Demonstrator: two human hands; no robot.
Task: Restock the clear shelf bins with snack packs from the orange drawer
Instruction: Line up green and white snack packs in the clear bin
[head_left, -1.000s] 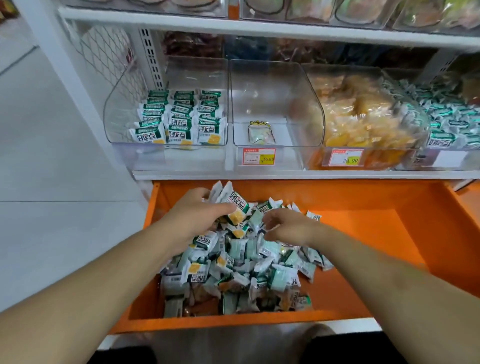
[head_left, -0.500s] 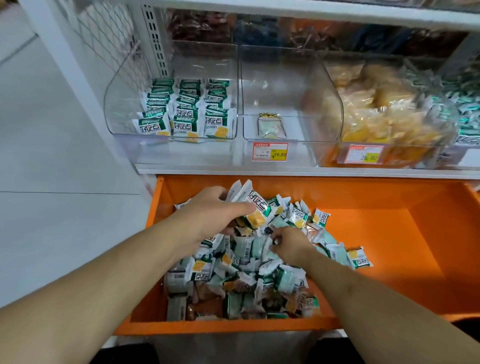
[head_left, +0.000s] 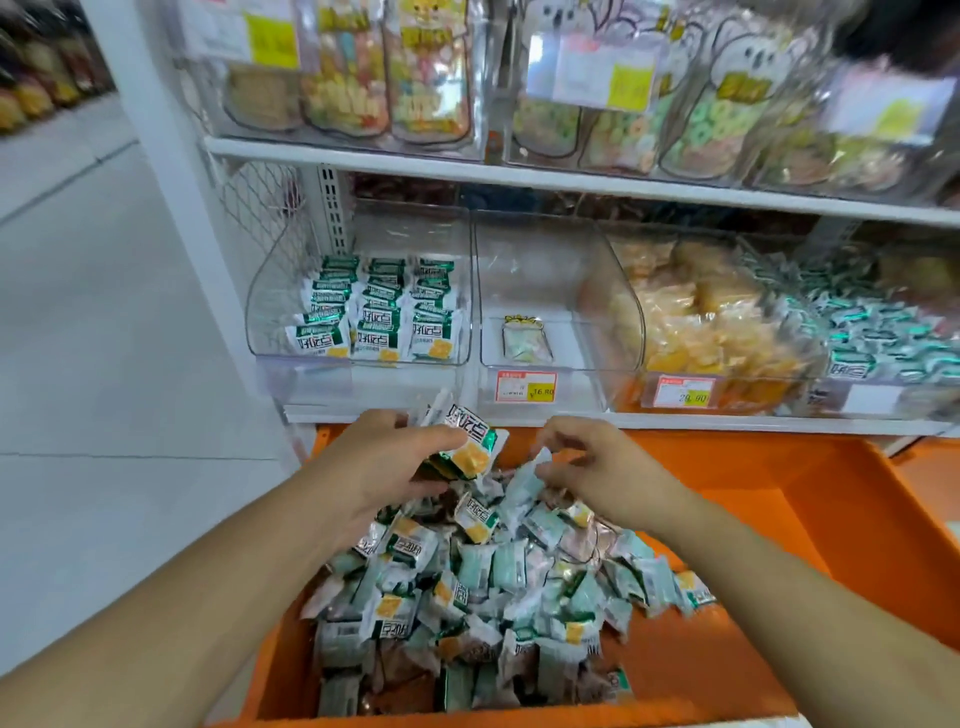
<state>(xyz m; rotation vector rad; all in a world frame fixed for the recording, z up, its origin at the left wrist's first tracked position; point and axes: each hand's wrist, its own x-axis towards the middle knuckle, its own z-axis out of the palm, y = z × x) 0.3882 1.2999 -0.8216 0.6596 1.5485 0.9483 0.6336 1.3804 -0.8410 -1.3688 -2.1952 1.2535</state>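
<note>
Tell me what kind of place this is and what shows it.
Most likely a snack shop or supermarket aisle. Clear bins on a white shelf hold wrapped snacks, price tags hang on the bin fronts, and an orange drawer below holds loose snack packs.

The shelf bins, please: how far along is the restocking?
Done: the left bin holds neat rows. In hand: the left hand grips several packs; the right hand pinches another. Left: the drawer pile; the middle bin holds one pack.
</note>
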